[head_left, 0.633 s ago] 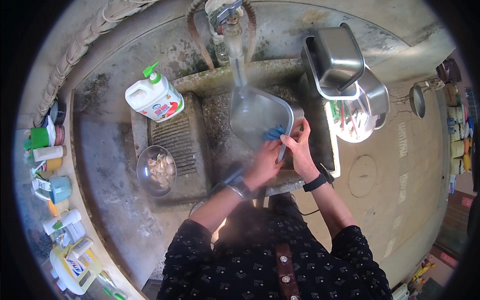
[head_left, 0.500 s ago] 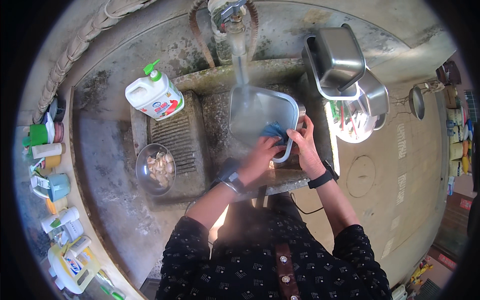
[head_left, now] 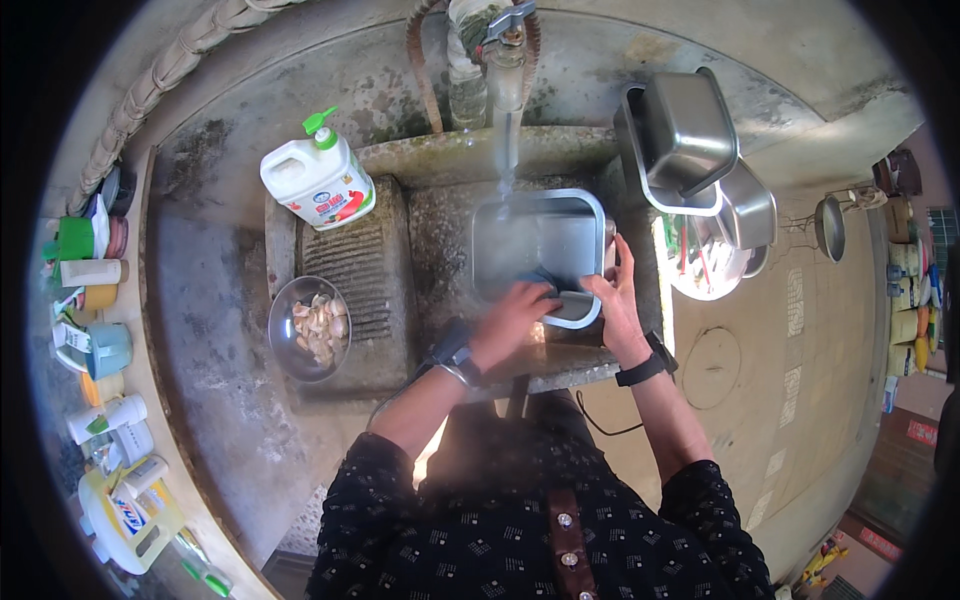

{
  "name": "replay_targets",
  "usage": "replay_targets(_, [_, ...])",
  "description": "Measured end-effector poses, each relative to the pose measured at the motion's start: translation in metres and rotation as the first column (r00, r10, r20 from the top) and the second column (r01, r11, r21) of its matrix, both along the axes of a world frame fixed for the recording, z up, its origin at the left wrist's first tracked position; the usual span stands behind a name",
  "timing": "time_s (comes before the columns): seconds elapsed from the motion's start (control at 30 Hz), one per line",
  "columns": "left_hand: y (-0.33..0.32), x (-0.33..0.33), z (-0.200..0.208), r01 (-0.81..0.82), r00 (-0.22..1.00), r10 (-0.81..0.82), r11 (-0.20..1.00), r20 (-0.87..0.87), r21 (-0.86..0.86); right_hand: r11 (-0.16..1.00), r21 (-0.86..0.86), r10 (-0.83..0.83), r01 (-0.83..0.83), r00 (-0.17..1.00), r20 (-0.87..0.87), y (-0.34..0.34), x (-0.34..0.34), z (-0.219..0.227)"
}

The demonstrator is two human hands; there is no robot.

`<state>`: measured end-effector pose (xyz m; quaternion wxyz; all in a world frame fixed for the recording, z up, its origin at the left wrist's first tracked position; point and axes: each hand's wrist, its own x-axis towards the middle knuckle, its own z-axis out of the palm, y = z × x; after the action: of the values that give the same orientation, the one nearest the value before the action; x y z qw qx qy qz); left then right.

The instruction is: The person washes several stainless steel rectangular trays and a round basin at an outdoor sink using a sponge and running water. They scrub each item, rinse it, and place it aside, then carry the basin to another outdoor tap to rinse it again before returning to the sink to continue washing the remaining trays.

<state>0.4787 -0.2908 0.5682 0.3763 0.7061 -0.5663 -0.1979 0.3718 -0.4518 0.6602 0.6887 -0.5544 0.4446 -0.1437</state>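
Note:
A rectangular stainless-steel pan (head_left: 588, 215) is held in the stone sink (head_left: 440, 215), under water running from the tap (head_left: 507, 90). My right hand (head_left: 622, 310) grips the pan's right side, thumb at the rim and fingers around the outside. Inside the pan, my left hand (head_left: 512, 325) presses a blue cloth (head_left: 541, 277) against the metal near the close side. Most of that cloth is hidden under my fingers.
Stacked metal pans (head_left: 685, 130) stand on the sink's right edge. To the left are a white detergent jug (head_left: 315, 185), a ridged washboard (head_left: 345, 265) and a metal bowl (head_left: 285, 350) of garlic cloves. Bottles and tubs (head_left: 110, 350) line the far-left ledge.
The pan has been tilted flatter, so its inside faces up more. My left hand has slid slightly left and down with the cloth. My right hand keeps its grip.

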Motion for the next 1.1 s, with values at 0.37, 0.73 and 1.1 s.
replay_targets(0.37, [0.035,0.041,-0.013,-0.420,0.906,0.424,0.899,-0.002,0.124,0.982,-0.164,-0.084,0.098,0.992,0.091,-0.013,-0.003,-0.004])
replay_targets(0.73, [0.084,0.076,0.011,-0.789,0.533,0.677,0.615,-0.508,-0.010,0.852,0.512,-0.226,0.112,0.960,0.166,-0.002,-0.022,-0.046])
replay_targets(1.1, [0.041,0.053,0.031,-0.619,0.170,0.682,0.635,-0.711,0.462,0.951,-0.301,0.084,-0.068,0.996,0.042,-0.005,-0.007,-0.037])
